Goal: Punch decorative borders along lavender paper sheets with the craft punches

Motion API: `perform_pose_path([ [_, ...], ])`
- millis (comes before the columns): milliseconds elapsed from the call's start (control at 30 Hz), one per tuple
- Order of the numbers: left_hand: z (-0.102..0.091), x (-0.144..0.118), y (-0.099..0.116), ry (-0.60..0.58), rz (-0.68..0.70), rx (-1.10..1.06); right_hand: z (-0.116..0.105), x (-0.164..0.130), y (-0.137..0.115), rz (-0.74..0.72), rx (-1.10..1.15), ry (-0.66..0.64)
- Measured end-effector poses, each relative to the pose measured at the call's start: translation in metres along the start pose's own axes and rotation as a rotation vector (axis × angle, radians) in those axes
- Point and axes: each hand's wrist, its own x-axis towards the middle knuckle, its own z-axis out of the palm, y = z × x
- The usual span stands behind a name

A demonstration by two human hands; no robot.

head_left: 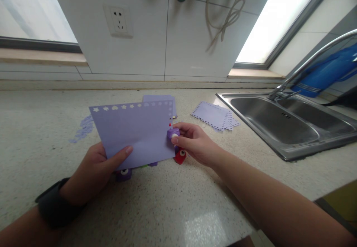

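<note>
A purple sheet of paper (139,133) is held up in my left hand (103,165), the thumb pressed on its near face. Punched shapes such as stars and flowers run along its top edge and down the upper right edge. My right hand (195,143) grips a small purple craft punch (173,132) at the sheet's right edge. Beneath the sheet's lower right corner lies a red punch (180,156). Another dark purple punch (123,175) shows under the lower left edge, and more punches are partly hidden behind the paper.
Behind the sheet lies a stack of purple paper (158,98). Several punched sheets (212,115) rest to the right, beside a steel double sink (281,152) with a faucet. Purple paper scraps (83,128) are piled at left. A wall socket (119,21) is above.
</note>
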Motion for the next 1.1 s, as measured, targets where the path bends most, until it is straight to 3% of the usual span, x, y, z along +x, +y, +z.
perform_pose_path([
  [1100,0.0013,-0.0003,0.0009,0.02,-0.002,0.023,-0.001,0.0,-0.0002,0.012,-0.014,0.008],
])
